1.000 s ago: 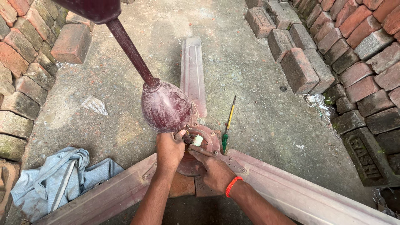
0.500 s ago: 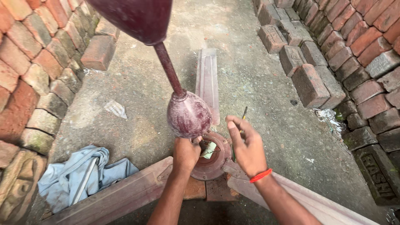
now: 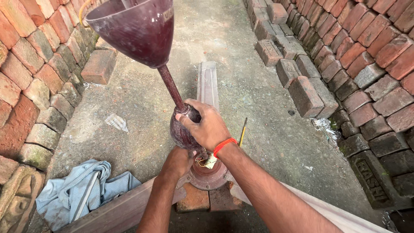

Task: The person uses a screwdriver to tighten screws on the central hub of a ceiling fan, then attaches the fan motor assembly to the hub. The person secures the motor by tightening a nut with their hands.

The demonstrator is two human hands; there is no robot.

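Right hand [image 3: 207, 127] gripping maroon bulb [image 3: 183, 131] steadily, left hand [image 3: 177, 163] fingers closing on round base [image 3: 209, 174] (keep stem upright)

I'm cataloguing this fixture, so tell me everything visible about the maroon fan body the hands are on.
The maroon fan body is a glossy, bulbous motor housing, seemingly painted metal. A thin rod joins it to a wide cone-shaped cup tilted toward the camera. It stands on a round rusty base plate over bricks. The right hand grips its top; the left hand touches its underside.
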